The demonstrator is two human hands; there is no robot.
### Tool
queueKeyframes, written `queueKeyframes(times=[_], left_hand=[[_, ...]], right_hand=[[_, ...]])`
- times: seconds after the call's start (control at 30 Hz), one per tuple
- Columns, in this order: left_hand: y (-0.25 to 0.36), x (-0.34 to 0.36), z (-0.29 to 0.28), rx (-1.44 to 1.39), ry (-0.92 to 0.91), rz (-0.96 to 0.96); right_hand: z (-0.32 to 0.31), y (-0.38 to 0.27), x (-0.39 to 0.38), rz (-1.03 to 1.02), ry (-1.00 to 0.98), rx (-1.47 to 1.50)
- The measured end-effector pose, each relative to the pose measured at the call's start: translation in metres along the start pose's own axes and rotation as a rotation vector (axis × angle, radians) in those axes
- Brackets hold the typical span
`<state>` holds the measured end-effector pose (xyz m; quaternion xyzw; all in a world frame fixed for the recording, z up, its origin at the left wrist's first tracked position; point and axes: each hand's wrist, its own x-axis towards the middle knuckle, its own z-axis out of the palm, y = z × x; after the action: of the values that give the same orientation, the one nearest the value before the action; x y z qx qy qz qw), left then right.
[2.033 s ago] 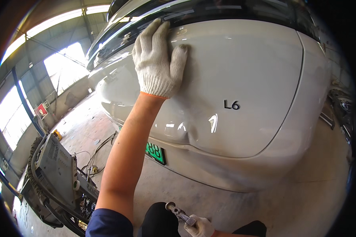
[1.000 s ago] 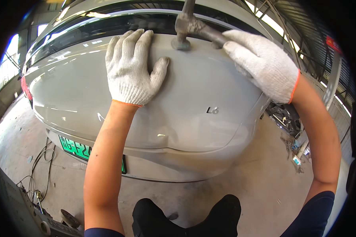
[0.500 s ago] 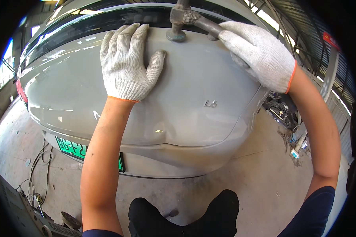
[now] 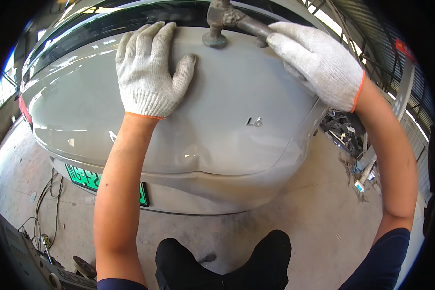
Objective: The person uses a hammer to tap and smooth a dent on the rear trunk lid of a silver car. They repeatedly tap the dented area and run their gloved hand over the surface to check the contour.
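Observation:
Before me is the grey tailgate [image 4: 227,96] of a car, its lower edge creased and dented near the middle. My left hand [image 4: 147,72], in a white knit glove with an orange cuff, lies on the upper panel with the thumb stretched out. It holds nothing. A matching glove covers my right hand [image 4: 321,65], closed round the handle of a hammer [image 4: 221,21]. The hammer's round face is down at the panel's top edge, just below the rear window [image 4: 179,14]; touching or slightly above, I cannot tell. The right fingertips are partly hidden.
Below the tailgate sits the dented bumper [image 4: 217,193] with a green licence plate [image 4: 84,176]. A black cable [image 4: 50,198] lies on the concrete floor at left, near a wheeled metal frame [image 4: 38,268]. Scrap parts [image 4: 343,130] are heaped at the right, beside a post.
My left hand sits slightly further left and up in the view. The hammer remains at the top edge in my right hand. The whole car appears shifted a little upward.

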<state>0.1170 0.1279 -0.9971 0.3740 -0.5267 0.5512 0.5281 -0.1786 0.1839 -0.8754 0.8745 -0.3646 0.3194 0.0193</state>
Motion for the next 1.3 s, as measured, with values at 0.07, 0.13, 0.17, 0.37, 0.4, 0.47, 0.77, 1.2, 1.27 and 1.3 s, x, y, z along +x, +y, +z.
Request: queueKeyframes(times=[0.07, 0.13, 0.17, 0.37, 0.4, 0.47, 0.77, 1.2, 1.27, 1.3], left_hand=[[0.000, 0.000, 0.000, 0.000, 0.009, 0.002], [-0.002, 0.000, 0.000, 0.007, 0.007, 0.007], [-0.004, -0.001, -0.001, 0.014, 0.002, 0.011], [0.010, -0.006, -0.007, 0.033, -0.028, -0.041], [0.015, -0.009, -0.007, 0.042, -0.029, -0.055], [0.025, -0.024, 0.001, 0.037, -0.079, -0.079], [0.134, -0.078, 0.018, -0.306, -0.382, 0.062], [0.069, -0.054, 0.011, 0.026, -0.148, -0.159], [0.078, -0.058, 0.015, 0.047, -0.135, -0.218], [0.084, -0.061, 0.017, 0.057, -0.129, -0.247]], right_hand=[[0.000, 0.002, -0.005, 0.042, -0.016, 0.042], [0.002, 0.009, -0.011, 0.060, 0.002, 0.058], [0.002, 0.007, -0.014, 0.066, 0.006, 0.048], [-0.007, 0.033, -0.031, 0.026, -0.013, 0.030], [-0.006, 0.036, -0.039, 0.071, -0.017, 0.070], [-0.002, 0.040, -0.053, 0.219, -0.028, 0.292], [0.031, 0.080, -0.037, 0.134, 0.046, 0.706], [0.047, 0.100, -0.032, 0.103, 0.021, 0.844], [0.048, 0.101, -0.033, 0.102, 0.015, 0.865], [0.048, 0.101, -0.032, 0.097, 0.012, 0.871]])
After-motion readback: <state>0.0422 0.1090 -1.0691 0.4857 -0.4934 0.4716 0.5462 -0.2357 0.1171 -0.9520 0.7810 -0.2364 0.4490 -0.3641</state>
